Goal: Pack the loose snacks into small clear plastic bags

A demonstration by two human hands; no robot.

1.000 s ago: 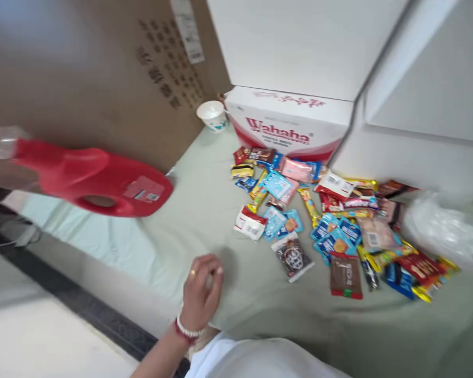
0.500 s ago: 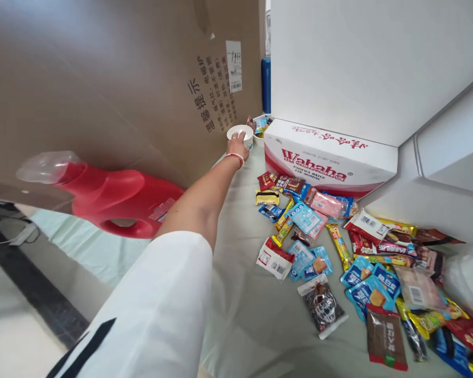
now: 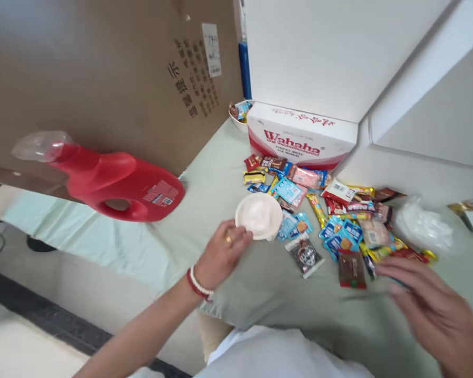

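Note:
My left hand (image 3: 226, 249) grips the near-left rim of a white bowl (image 3: 259, 216), thumb and fingers pinched at its edge. The bowl's open side faces me, and I see nothing in it. My right hand (image 3: 433, 310) is smeared by motion at the lower right, fingers bent together. A thin dark thing (image 3: 398, 282) shows between them, too blurred to name. Just beyond that hand lies a pile of wrapped snacks (image 3: 342, 236), with a brown-red packet (image 3: 352, 269) nearest. A black-and-white packet (image 3: 304, 255) lies between the two hands.
A white and red Wahaha carton (image 3: 301, 139) stands behind the snacks. Behind it on the left is a white bowl of snacks (image 3: 240, 124). A red jug (image 3: 122, 184) lies at left by a cardboard panel (image 3: 114, 68). A clear plastic bag (image 3: 425, 226) sits at right.
My left hand has brought the white bowl from beside the carton towards me, to the front of the snacks. My right hand has come into view at the lower right.

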